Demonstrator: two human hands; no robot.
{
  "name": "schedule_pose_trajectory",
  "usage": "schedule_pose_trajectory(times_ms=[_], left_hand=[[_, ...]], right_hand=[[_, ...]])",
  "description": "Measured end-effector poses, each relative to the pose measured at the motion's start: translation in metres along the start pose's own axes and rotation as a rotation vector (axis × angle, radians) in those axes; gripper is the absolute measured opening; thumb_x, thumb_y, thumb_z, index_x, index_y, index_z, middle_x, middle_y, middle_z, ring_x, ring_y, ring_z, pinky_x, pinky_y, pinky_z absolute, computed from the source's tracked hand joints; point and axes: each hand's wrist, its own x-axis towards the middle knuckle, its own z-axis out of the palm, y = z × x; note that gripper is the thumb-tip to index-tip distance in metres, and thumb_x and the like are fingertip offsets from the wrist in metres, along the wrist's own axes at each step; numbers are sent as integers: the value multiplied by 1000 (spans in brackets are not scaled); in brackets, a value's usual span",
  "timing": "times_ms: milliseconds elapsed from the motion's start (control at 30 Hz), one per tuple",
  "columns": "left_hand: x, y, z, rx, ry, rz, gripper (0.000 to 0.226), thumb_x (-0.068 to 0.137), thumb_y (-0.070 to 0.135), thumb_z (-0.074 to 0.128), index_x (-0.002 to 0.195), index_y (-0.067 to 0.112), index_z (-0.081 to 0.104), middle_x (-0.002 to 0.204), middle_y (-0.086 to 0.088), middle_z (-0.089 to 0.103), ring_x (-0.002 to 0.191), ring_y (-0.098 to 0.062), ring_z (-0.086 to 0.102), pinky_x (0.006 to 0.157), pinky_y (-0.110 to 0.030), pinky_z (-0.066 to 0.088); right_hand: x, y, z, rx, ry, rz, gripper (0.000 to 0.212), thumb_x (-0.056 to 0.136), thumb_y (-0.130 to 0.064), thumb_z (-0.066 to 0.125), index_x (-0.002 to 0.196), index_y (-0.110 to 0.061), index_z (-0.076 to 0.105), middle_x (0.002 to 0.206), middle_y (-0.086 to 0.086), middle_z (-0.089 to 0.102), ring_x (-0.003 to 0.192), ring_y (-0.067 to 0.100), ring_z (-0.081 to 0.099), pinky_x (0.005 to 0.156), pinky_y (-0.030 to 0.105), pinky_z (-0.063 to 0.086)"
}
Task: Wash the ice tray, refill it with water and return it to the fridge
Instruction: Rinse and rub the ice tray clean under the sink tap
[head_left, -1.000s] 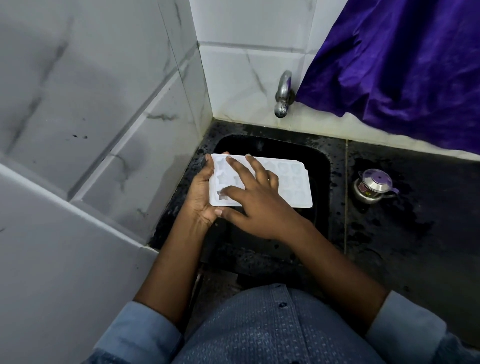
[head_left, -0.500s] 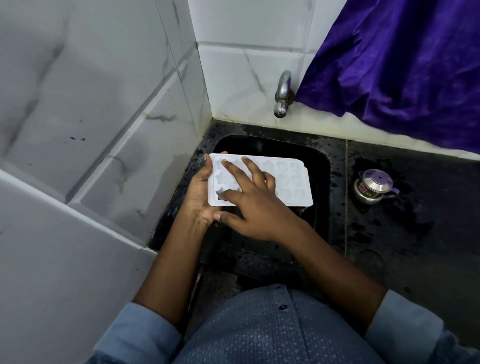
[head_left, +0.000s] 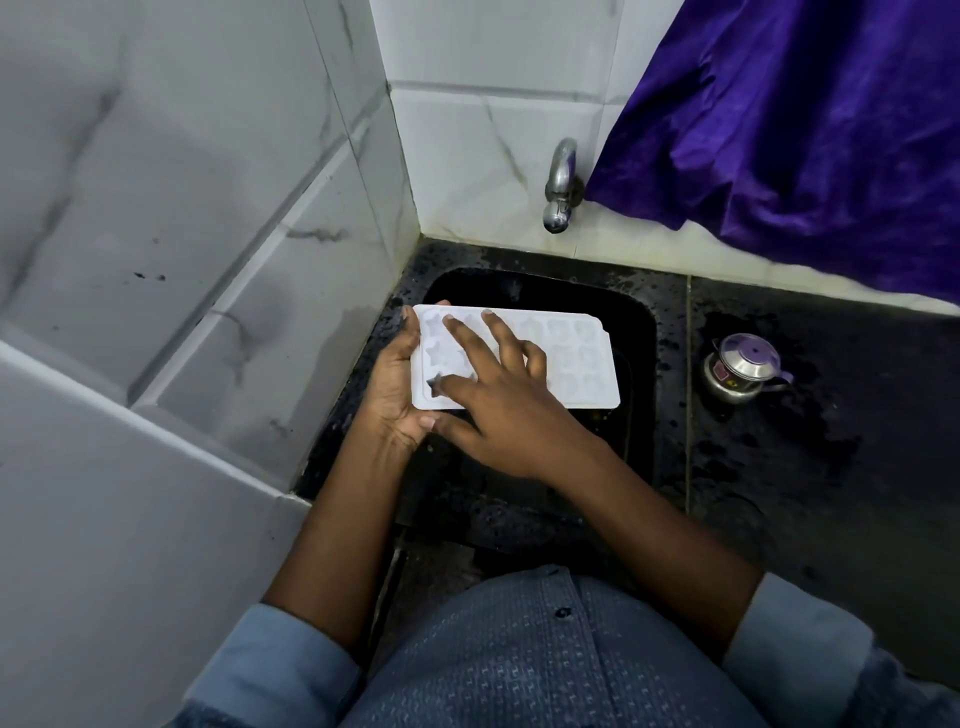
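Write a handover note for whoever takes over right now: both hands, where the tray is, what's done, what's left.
Left hand: grips the left end of the white plastic ice tray, held level over the black sink.
Right hand: flat on the tray, fingers spread across the moulds.
Metal tap: no water visibly running.
Done: tray is at the sink, washing apparently under way.
Left: rinse, refill, return to fridge (not in view).

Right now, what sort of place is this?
Probably a home kitchen's washing corner: a black sink set in a wet dark counter, a metal tap on the tiled wall above, a small steel pot beside it.
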Motion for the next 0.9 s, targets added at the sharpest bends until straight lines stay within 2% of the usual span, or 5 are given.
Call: schedule_pose_trajectory(times_ms=[133, 267, 467, 667, 900], left_hand=[[-4, 3, -1, -54, -34, 39, 90, 93, 51, 68, 165, 16, 28, 150, -17, 56, 131, -39, 60, 103, -57, 53], [-11, 8, 1, 8, -6, 134, 90, 90, 50, 64, 162, 7, 32, 152, -23, 54, 125, -40, 64, 96, -59, 57], [0, 12, -5, 46, 45, 168, 52, 106, 52, 46, 133, 14, 70, 141, -15, 66, 127, -36, 65, 100, -58, 56], [32, 15, 0, 472, 161, 158, 66, 108, 62, 32, 146, 15, 59, 140, -12, 67, 127, -32, 66, 106, -57, 52], [63, 30, 26, 787, 327, 122, 55, 110, 59, 31, 125, 24, 71, 121, -3, 77, 104, -22, 77, 95, -45, 60]], right_hand=[[-6, 10, -2, 133, 121, -55, 44, 96, -62, 53, 123, -32, 71, 171, -2, 22, 159, 30, 3, 115, 51, 11], [-7, 58, -22, 135, 358, 354, 42, 100, -50, 56, 136, -28, 59, 160, -3, 41, 148, 28, 27, 108, 44, 21], [-8, 135, -21, 613, 141, 774, 31, 100, -34, 58, 114, -8, 66, 118, 24, 69, 96, 26, 64, 83, 39, 49], [0, 167, -29, 937, 218, 864, 14, 100, -16, 64, 110, -6, 68, 99, 12, 73, 72, 17, 62, 57, 29, 49], [11, 188, -39, 828, 407, 812, 12, 98, -12, 65, 101, 0, 67, 90, 14, 67, 78, 22, 58, 70, 40, 54]])
